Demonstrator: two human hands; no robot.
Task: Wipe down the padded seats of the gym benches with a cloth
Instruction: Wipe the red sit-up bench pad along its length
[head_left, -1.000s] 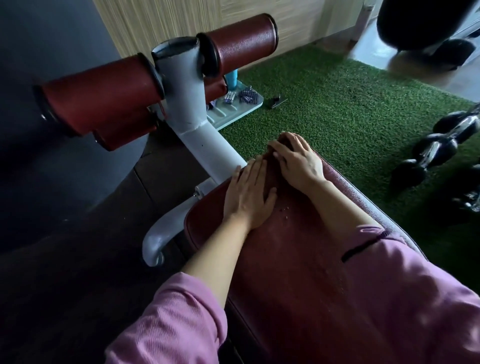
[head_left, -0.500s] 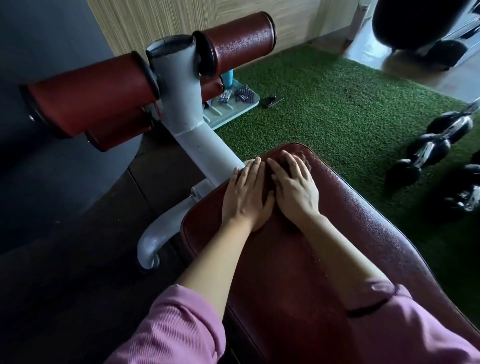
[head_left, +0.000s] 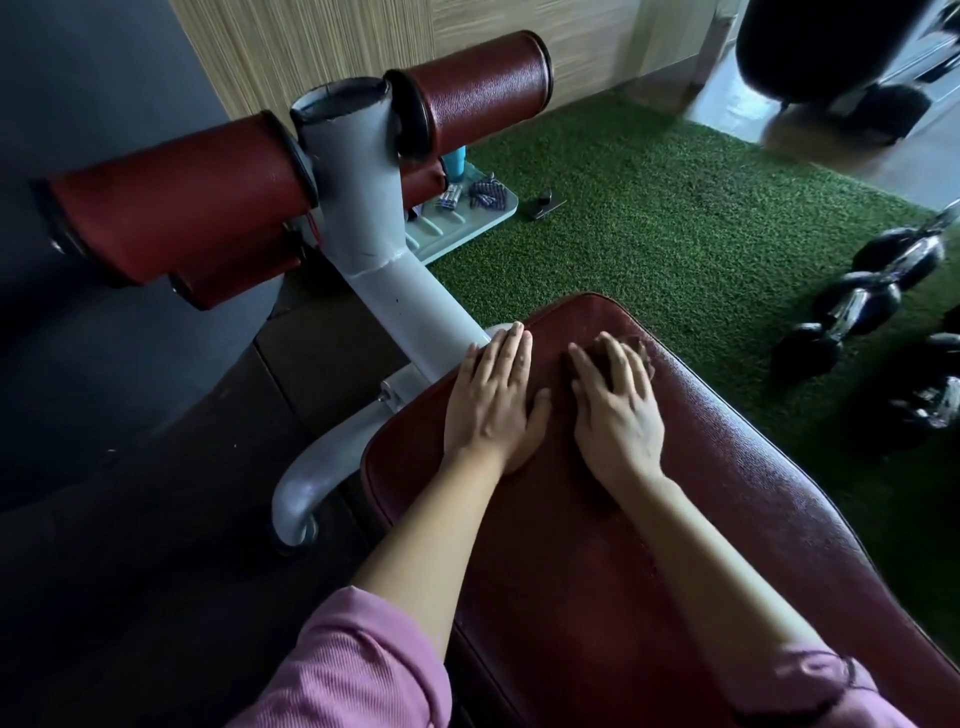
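A dark red padded bench seat (head_left: 649, 545) fills the lower right of the head view. My left hand (head_left: 493, 400) lies flat on its near-left corner, fingers straight and together, tips at the seat's edge. My right hand (head_left: 615, 410) presses down on a small dark brownish cloth (head_left: 636, 347) near the far end of the seat. Only a crumpled bit of the cloth shows beyond my fingertips; the rest is hidden under the hand. The two hands are a short gap apart.
A grey steel post (head_left: 374, 244) rises from the bench's end and carries red roller pads (head_left: 182, 197). Green turf (head_left: 675, 223) lies to the right, with dumbbells (head_left: 857, 306) on it. A pale tray (head_left: 467, 218) with small items sits behind the post.
My right hand slid back from the seat's far edge toward me with the cloth, then shifted right, opening a gap between the hands. The left hand stayed flat near the left edge.
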